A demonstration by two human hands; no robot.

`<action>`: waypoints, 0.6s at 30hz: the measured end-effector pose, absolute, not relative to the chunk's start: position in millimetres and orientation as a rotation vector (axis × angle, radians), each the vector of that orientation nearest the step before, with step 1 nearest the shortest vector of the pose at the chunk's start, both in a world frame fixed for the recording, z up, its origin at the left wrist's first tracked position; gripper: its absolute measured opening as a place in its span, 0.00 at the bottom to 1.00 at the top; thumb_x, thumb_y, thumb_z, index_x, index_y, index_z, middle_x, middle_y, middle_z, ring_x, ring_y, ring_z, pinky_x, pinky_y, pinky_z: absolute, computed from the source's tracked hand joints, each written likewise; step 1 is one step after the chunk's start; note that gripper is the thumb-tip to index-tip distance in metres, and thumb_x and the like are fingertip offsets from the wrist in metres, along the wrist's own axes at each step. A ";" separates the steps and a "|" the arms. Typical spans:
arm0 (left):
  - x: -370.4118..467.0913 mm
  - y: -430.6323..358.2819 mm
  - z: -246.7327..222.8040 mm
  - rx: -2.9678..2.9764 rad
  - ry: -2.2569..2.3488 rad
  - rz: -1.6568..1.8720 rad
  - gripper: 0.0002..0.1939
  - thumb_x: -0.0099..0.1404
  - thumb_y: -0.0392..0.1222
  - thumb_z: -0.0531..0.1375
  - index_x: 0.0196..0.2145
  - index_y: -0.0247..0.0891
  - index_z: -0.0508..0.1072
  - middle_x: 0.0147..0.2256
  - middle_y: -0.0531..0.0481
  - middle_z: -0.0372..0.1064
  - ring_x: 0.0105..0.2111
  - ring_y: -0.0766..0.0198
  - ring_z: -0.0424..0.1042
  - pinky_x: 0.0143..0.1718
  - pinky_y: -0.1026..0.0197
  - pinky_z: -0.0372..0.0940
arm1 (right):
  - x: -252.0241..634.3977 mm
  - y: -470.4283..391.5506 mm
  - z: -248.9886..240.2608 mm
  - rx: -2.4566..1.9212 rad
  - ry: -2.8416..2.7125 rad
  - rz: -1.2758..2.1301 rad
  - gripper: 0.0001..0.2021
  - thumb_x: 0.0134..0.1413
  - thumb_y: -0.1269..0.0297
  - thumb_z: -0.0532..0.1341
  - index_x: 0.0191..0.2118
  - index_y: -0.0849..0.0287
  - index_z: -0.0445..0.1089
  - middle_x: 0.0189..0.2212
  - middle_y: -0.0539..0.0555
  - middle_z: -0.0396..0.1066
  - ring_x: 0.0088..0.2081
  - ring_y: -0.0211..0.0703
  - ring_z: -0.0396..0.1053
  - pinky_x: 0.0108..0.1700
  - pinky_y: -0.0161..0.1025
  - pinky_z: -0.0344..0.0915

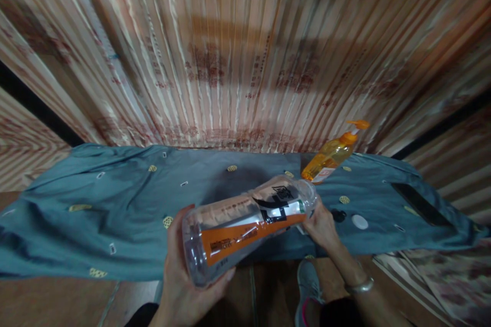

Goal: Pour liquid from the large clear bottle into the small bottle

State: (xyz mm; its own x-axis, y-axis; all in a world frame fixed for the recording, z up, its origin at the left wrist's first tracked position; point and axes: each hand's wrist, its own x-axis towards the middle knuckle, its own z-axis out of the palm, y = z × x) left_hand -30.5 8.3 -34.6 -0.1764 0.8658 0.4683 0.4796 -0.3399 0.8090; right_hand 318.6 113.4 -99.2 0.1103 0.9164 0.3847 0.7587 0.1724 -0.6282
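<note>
A large clear plastic bottle (245, 225) with an orange and black label lies tilted across both my hands, above the front edge of the cloth-covered table. My left hand (184, 265) is wrapped around its base, fingers behind and thumb below. At the neck end, my right hand (320, 222) grips the bottle from underneath; some of its fingers are hidden. The bottle looks see-through, with no liquid that I can make out. Behind its neck stands an orange pump bottle (330, 158) holding yellow-orange liquid.
A blue-green patterned cloth (130, 214) covers the table. To the right lie a white round lid (359, 222), a small black object (338, 215) and a dark flat phone-like object (420, 204). A pleated curtain (238, 61) hangs behind. A shoe (308, 283) shows below.
</note>
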 end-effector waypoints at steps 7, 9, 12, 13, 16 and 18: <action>-27.4 6.3 -35.9 1.691 1.516 1.548 0.51 0.54 0.47 0.76 0.71 0.56 0.60 0.59 0.44 0.74 0.54 0.38 0.80 0.52 0.37 0.81 | 319.0 112.5 -99.2 -1.633 -1.667 0.274 0.25 0.54 0.47 0.60 0.54 0.55 0.70 0.46 0.61 0.83 0.49 0.59 0.83 0.51 0.51 0.79; -26.6 6.5 -35.3 1.688 1.512 1.554 0.50 0.55 0.48 0.76 0.71 0.57 0.60 0.60 0.44 0.73 0.55 0.38 0.80 0.54 0.36 0.80 | 319.5 112.8 -100.6 -1.635 -1.668 0.266 0.25 0.55 0.48 0.60 0.54 0.55 0.70 0.47 0.60 0.83 0.48 0.59 0.83 0.51 0.51 0.79; -27.3 7.7 -35.9 1.703 1.511 1.548 0.50 0.55 0.49 0.76 0.70 0.55 0.59 0.59 0.43 0.74 0.54 0.38 0.81 0.52 0.37 0.81 | 320.1 113.4 -102.4 -1.642 -1.671 0.248 0.26 0.55 0.47 0.61 0.55 0.55 0.70 0.48 0.61 0.83 0.49 0.59 0.83 0.51 0.51 0.79; -27.8 8.0 -36.5 1.718 1.513 1.545 0.50 0.55 0.48 0.76 0.71 0.54 0.59 0.59 0.43 0.74 0.54 0.38 0.81 0.51 0.37 0.81 | 320.1 113.6 -102.7 -1.644 -1.672 0.245 0.26 0.55 0.46 0.61 0.55 0.55 0.70 0.48 0.61 0.83 0.49 0.59 0.83 0.50 0.51 0.79; -29.0 7.8 -37.2 1.746 1.512 1.533 0.51 0.55 0.48 0.76 0.71 0.55 0.59 0.60 0.43 0.74 0.55 0.37 0.80 0.52 0.37 0.81 | 319.7 113.5 -102.2 -1.647 -1.673 0.249 0.27 0.56 0.46 0.60 0.56 0.56 0.70 0.48 0.61 0.83 0.49 0.59 0.83 0.51 0.51 0.80; -28.9 7.3 -36.1 1.730 1.506 1.516 0.50 0.56 0.47 0.76 0.71 0.55 0.58 0.60 0.44 0.74 0.55 0.38 0.80 0.53 0.38 0.81 | 319.4 113.3 -101.5 -1.640 -1.678 0.259 0.27 0.56 0.45 0.60 0.56 0.56 0.70 0.48 0.61 0.83 0.49 0.59 0.83 0.51 0.51 0.80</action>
State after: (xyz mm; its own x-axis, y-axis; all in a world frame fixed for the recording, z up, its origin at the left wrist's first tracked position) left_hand -28.9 7.3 -36.1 -0.1624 0.8739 0.4582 0.4525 -0.3467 0.8216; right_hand 319.4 113.3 -101.5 0.1151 0.9220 0.3696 0.7675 0.1536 -0.6223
